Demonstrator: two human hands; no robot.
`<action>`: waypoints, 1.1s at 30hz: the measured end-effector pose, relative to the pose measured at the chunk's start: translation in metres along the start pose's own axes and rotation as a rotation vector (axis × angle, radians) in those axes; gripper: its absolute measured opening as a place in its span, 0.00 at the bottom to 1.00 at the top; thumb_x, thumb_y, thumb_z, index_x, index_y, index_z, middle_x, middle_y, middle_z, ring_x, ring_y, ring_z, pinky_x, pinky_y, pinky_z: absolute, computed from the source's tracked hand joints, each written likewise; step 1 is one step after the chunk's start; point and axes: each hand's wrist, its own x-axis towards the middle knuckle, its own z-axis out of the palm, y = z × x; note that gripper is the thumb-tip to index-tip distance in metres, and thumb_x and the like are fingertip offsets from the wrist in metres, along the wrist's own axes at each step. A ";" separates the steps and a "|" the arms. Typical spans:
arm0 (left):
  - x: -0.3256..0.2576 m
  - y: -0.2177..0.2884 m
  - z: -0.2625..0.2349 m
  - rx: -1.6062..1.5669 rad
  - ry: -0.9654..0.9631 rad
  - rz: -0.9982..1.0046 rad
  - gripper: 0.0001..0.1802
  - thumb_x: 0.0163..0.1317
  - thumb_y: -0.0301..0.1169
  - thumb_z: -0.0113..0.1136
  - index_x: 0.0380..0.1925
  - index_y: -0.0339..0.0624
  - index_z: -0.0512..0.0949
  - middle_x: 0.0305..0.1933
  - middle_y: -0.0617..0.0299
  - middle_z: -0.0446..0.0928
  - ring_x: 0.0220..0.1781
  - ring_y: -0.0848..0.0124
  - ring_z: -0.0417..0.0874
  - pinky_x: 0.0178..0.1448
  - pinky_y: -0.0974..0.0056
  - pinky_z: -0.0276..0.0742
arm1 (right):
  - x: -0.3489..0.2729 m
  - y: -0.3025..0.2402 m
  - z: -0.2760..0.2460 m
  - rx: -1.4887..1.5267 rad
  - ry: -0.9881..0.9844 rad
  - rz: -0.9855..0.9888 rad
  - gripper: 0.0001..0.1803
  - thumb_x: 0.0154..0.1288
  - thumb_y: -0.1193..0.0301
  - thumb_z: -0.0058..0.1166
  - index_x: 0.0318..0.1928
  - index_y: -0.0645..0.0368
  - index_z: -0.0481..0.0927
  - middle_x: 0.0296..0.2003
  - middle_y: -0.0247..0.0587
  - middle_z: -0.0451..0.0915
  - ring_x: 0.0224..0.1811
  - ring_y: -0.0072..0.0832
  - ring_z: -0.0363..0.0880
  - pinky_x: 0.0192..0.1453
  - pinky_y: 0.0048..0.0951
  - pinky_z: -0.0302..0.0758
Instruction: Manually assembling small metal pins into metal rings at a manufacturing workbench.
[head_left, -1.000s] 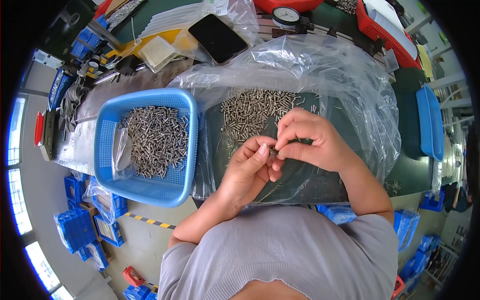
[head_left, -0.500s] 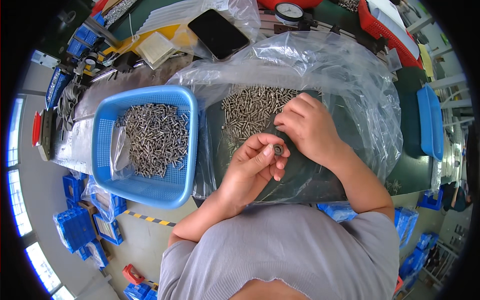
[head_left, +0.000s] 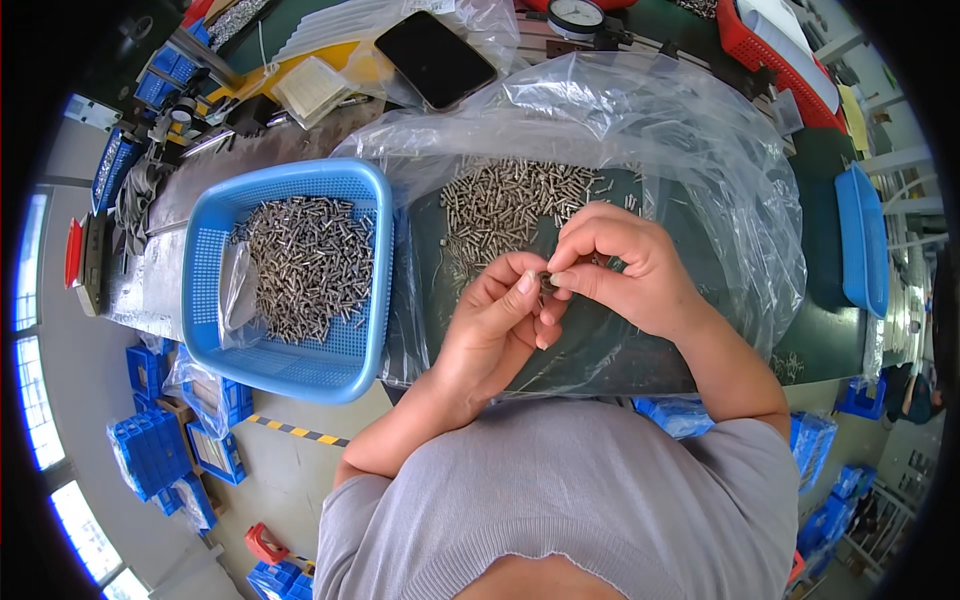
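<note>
My left hand (head_left: 492,322) pinches a small round metal ring (head_left: 546,284) between thumb and fingers. Close against it, my right hand (head_left: 640,272) is closed in a pinch at the ring's top. Whatever lies between the right fingertips is too small and covered to make out. Beyond both hands, a heap of short metal pins (head_left: 500,200) lies on a clear plastic sheet (head_left: 735,230). To the left stands a blue perforated basket (head_left: 285,378) holding many similar metal pins (head_left: 310,265) and a clear plastic bag (head_left: 238,290).
A black phone (head_left: 436,60) rests at the back on plastic wrap. Behind the sheet is a round dial gauge (head_left: 576,14). A red basket (head_left: 775,65) with papers stands back right, and a blue tray (head_left: 860,240) sits at the right edge.
My right hand has come from the pin heap down toward my left hand, and its fingertips now meet at the ring. The left hand still grips the ring.
</note>
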 end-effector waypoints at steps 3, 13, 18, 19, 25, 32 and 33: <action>0.000 0.000 0.000 0.013 -0.007 -0.002 0.09 0.68 0.34 0.52 0.43 0.42 0.73 0.35 0.61 0.76 0.32 0.76 0.74 0.33 0.70 0.70 | 0.000 0.002 0.000 -0.043 -0.017 -0.055 0.06 0.54 0.81 0.61 0.33 0.61 0.80 0.32 0.35 0.76 0.35 0.24 0.77 0.38 0.23 0.72; 0.000 0.001 0.002 -0.007 -0.015 0.042 0.10 0.69 0.35 0.51 0.42 0.41 0.73 0.35 0.60 0.76 0.31 0.76 0.72 0.32 0.71 0.68 | 0.002 -0.003 -0.005 0.006 -0.004 0.064 0.08 0.56 0.76 0.61 0.38 0.60 0.82 0.35 0.36 0.77 0.37 0.26 0.77 0.42 0.25 0.74; -0.002 0.001 0.002 0.018 0.008 -0.012 0.11 0.68 0.36 0.52 0.41 0.40 0.73 0.34 0.60 0.76 0.29 0.76 0.71 0.31 0.71 0.68 | 0.001 0.001 0.000 -0.057 -0.053 -0.025 0.09 0.53 0.76 0.62 0.38 0.59 0.82 0.35 0.36 0.76 0.38 0.26 0.76 0.42 0.25 0.73; -0.001 0.001 0.000 0.036 -0.008 -0.029 0.11 0.68 0.37 0.53 0.41 0.40 0.73 0.34 0.60 0.76 0.28 0.76 0.71 0.30 0.71 0.67 | 0.001 0.001 0.001 -0.077 -0.070 -0.045 0.10 0.51 0.77 0.63 0.37 0.59 0.81 0.36 0.36 0.76 0.38 0.25 0.75 0.42 0.24 0.72; -0.002 0.001 0.007 0.079 0.029 -0.035 0.12 0.67 0.38 0.54 0.40 0.40 0.72 0.33 0.61 0.76 0.29 0.75 0.73 0.32 0.70 0.70 | 0.001 0.001 -0.003 -0.285 -0.002 -0.199 0.10 0.49 0.77 0.65 0.33 0.59 0.80 0.35 0.36 0.75 0.38 0.28 0.75 0.41 0.26 0.72; 0.000 0.000 0.005 0.027 -0.022 0.059 0.10 0.68 0.33 0.52 0.42 0.39 0.72 0.41 0.55 0.76 0.37 0.74 0.75 0.38 0.69 0.73 | 0.004 -0.003 -0.022 -0.457 -0.038 -0.014 0.11 0.47 0.75 0.64 0.34 0.60 0.78 0.28 0.36 0.77 0.31 0.30 0.76 0.38 0.29 0.73; 0.000 0.000 0.005 0.025 -0.022 0.059 0.10 0.68 0.33 0.52 0.42 0.39 0.72 0.41 0.55 0.76 0.37 0.74 0.75 0.38 0.69 0.73 | 0.002 -0.004 -0.024 -0.457 -0.039 -0.013 0.11 0.47 0.75 0.64 0.34 0.60 0.78 0.28 0.36 0.77 0.31 0.30 0.76 0.38 0.29 0.73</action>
